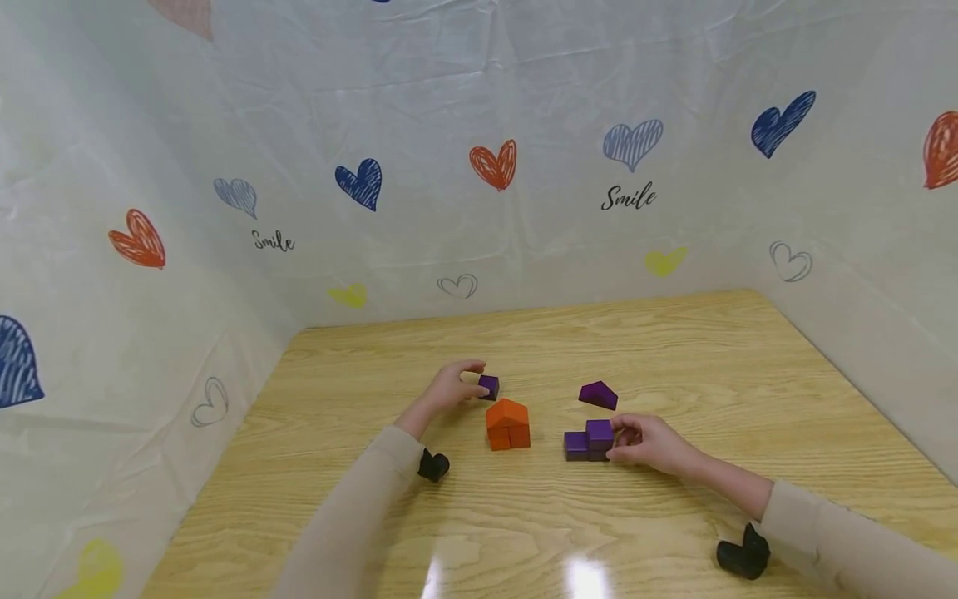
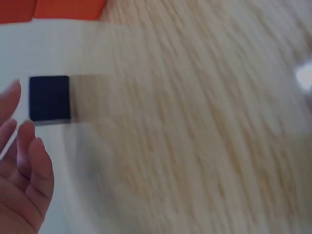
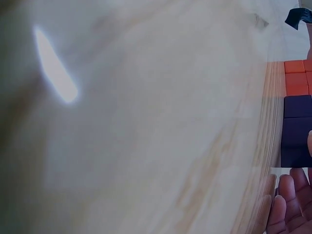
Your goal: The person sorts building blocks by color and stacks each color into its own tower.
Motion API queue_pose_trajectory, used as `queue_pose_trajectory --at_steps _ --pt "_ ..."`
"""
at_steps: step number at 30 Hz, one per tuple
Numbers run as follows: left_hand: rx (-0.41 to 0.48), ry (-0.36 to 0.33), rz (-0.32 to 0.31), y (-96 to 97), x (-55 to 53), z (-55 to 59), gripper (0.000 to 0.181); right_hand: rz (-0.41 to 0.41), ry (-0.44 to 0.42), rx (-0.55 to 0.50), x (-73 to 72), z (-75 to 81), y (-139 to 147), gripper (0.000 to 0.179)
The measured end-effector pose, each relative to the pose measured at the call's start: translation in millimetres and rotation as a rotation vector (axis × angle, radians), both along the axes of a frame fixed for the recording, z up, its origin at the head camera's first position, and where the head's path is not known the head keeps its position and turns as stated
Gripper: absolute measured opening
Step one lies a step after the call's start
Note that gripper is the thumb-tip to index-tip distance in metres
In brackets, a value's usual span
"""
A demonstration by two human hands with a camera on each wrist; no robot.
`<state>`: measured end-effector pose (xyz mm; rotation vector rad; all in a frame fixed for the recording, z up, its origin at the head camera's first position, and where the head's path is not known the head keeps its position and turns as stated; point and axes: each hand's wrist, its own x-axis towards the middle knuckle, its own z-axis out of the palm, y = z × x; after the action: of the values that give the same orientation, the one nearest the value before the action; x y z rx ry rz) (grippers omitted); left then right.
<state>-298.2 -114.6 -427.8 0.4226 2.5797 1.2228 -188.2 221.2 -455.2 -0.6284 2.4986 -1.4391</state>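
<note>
My left hand (image 1: 449,387) reaches to a small purple cube (image 1: 489,387) behind the orange blocks, thumb and fingers spread beside it. In the left wrist view a gap shows between the fingertips and the cube (image 2: 49,98), which looks nearly black there. On the right, my right hand (image 1: 659,445) holds the right side of a stepped group of purple blocks with thumb and fingertips. Its upper purple block (image 1: 599,431) stands above the right part, beside a lower purple block (image 1: 575,447). The right wrist view shows the thumb in front of the dark blocks (image 3: 296,139).
Between the hands stands a small house of orange blocks (image 1: 508,425) with a peaked top. A purple angular block (image 1: 599,395) lies behind the purple stack. White sheeting (image 1: 419,241) printed with hearts borders the wooden table (image 1: 479,516). Black wrist devices (image 1: 743,553) sit below both forearms.
</note>
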Motion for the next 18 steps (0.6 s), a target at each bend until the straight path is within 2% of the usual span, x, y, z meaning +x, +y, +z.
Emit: queue_pose_trajectory --at_steps 2,8,18 --pt "0.036 -0.031 -0.001 -1.7 -3.2 -5.4 0.049 0.0 -0.003 -0.002 0.1 0.4 0 0.042" --pt "0.079 -0.039 0.024 -3.2 -6.1 -12.5 0.043 -0.003 -0.009 -0.005 0.6 1.7 0 0.042" --pt "0.077 -0.07 0.059 -3.1 -4.7 -18.9 0.039 -0.006 -0.012 0.012 1.4 3.0 0 0.045"
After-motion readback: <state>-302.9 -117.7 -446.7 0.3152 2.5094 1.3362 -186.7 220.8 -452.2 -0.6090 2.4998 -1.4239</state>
